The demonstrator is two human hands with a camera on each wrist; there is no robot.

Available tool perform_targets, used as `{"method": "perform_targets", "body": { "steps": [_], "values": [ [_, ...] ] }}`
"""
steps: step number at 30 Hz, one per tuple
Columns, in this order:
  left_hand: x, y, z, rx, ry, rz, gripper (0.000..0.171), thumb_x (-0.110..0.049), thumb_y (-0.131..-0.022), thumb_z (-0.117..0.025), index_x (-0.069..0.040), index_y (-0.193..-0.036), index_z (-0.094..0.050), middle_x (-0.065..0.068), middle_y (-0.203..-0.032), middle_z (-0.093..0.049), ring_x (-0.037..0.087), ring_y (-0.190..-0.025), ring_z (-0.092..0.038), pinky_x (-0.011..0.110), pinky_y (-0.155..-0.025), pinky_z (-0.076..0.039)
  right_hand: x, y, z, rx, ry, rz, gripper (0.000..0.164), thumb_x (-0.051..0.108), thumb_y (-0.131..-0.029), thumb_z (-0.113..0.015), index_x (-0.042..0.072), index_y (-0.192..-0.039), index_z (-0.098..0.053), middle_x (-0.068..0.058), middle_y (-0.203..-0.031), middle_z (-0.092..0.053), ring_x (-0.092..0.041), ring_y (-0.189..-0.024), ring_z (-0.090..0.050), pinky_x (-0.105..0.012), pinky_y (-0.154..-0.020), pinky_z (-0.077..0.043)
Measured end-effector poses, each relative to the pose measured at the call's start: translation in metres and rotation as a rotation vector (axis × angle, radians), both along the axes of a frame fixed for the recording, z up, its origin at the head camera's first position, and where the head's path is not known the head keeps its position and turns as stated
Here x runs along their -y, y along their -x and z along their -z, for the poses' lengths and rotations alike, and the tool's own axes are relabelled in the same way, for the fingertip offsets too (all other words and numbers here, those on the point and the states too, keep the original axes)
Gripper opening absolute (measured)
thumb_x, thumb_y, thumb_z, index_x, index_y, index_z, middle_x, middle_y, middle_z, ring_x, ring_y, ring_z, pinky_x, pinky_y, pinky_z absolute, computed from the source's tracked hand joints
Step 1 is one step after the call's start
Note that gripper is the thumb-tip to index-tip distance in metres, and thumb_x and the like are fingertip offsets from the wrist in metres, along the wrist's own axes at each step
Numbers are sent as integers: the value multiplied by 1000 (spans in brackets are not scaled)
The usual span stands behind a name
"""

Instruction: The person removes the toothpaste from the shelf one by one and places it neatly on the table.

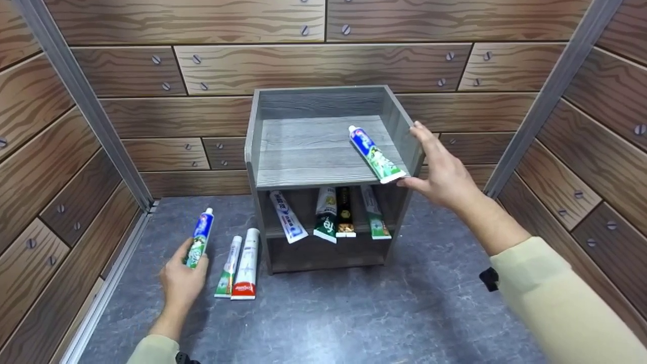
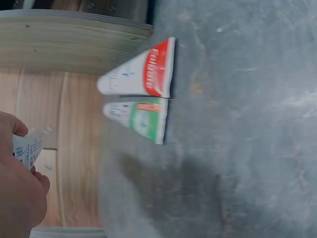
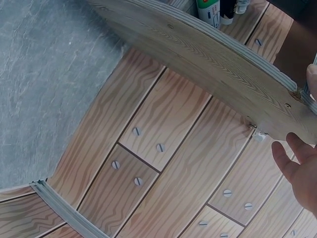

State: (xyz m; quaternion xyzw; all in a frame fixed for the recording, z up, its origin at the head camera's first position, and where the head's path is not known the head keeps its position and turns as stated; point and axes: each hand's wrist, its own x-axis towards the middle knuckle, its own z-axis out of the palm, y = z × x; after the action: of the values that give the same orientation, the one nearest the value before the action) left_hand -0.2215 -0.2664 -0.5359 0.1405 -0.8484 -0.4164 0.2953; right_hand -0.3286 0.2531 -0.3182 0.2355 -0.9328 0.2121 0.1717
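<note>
My left hand (image 1: 183, 283) grips a blue-and-green toothpaste tube (image 1: 201, 233) by its lower end, over the floor at the left. In the left wrist view the same tube's pale back (image 2: 28, 148) shows between thumb and fingers. A matching toothpaste tube (image 1: 375, 155) lies slantwise on the top of a small grey wooden shelf (image 1: 298, 146), its flat end at the front edge. At the shelf's right side panel is my right hand (image 1: 447, 174), fingers extended along it and thumb close to that tube's flat end. Whether the thumb touches the tube, I cannot tell.
A red-and-white toothpaste tube (image 1: 246, 265) and a green-and-white one (image 1: 230, 267) lie side by side on the grey floor (image 1: 323, 323), left of the shelf. Several tubes stick out of its middle compartment, among them a dark green one (image 1: 326, 217). Wood-patterned walls (image 1: 323, 68) surround it.
</note>
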Motion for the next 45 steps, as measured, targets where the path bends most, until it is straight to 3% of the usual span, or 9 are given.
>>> {"method": "perform_targets", "body": {
  "steps": [8,22,26,30,45],
  "values": [
    [4,6,28,183,-58,33,59,-10,-92,-73,3,-148,-58,33,-137,-63,49,-117,-64,61,-98,-49,0,1,1,0,6,-6,104,23,-86,-91,17,-165,-24,-9,-177,-18,-50,-144,-44,-68,-109,-41],
    [8,13,63,337,-30,110,61,-13,-95,-68,6,-151,-53,33,-146,-56,51,-134,-55,63,-110,-43,1,2,1,-28,6,-21,105,20,-84,-93,14,-165,-25,-12,-176,-21,-48,-147,-41,-67,-112,-40],
    [6,12,71,346,-29,114,61,-11,-95,-69,5,-152,-52,32,-147,-55,51,-137,-52,63,-115,-38,1,1,0,-17,6,-13,104,20,-85,-92,15,-165,-25,-11,-176,-20,-48,-146,-41,-67,-112,-39],
    [2,11,75,348,-32,121,62,-11,-95,-69,5,-152,-52,33,-146,-56,50,-133,-56,63,-112,-41,0,0,0,-8,3,-4,104,20,-85,-91,15,-165,-25,-11,-176,-19,-48,-147,-40,-67,-112,-39],
    [-1,3,81,368,-19,138,63,-18,-99,-69,4,-155,-48,31,-151,-53,50,-139,-51,63,-113,-41,0,0,0,-14,10,-8,103,22,-85,-91,15,-164,-26,-12,-176,-20,-47,-149,-39,-67,-112,-40]
  ]
}}
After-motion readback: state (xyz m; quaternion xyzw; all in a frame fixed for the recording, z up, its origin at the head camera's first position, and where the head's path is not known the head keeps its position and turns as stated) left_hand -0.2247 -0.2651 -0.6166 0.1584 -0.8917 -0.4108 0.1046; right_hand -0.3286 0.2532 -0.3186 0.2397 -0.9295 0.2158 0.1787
